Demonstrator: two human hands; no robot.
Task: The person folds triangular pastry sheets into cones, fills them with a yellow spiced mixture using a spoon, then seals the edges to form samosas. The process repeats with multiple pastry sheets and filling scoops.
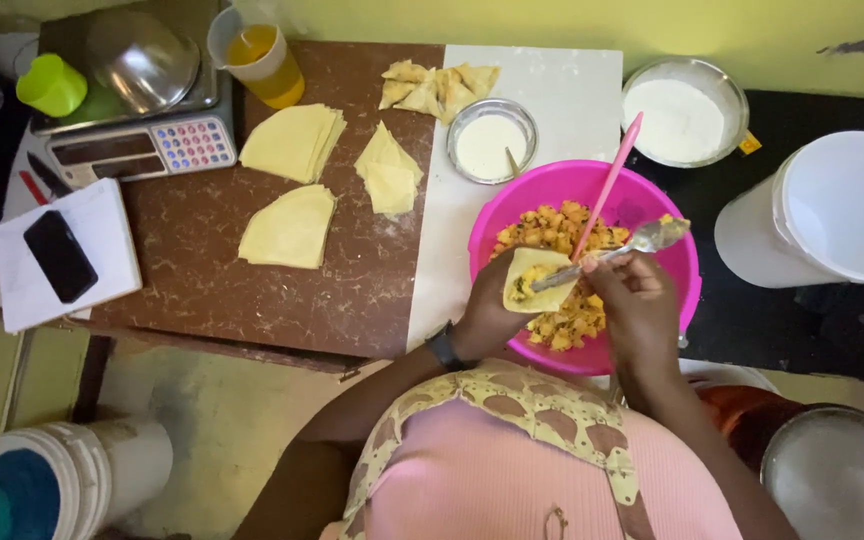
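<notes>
- The left hand [487, 315] is held over the near rim of the pink bowl [512, 200], palm turned up; it is cupped around a folded pastry cone [534, 278], and a dark watch sits on the wrist.
- The right hand [634, 300] comes in from the right, closed around the handle of a metal spoon [612, 253]; one end of the spoon goes into the cone's mouth — the other, wider end points up and right.
- The bowl holds a yellow potato filling [557, 228] and a pink stick [607, 185] leaning on its far rim.
- The fingers of the left hand are hidden under the cone; the forearms cover the bowl's near edge; the spoon's end inside the cone is hard to make out.
</notes>
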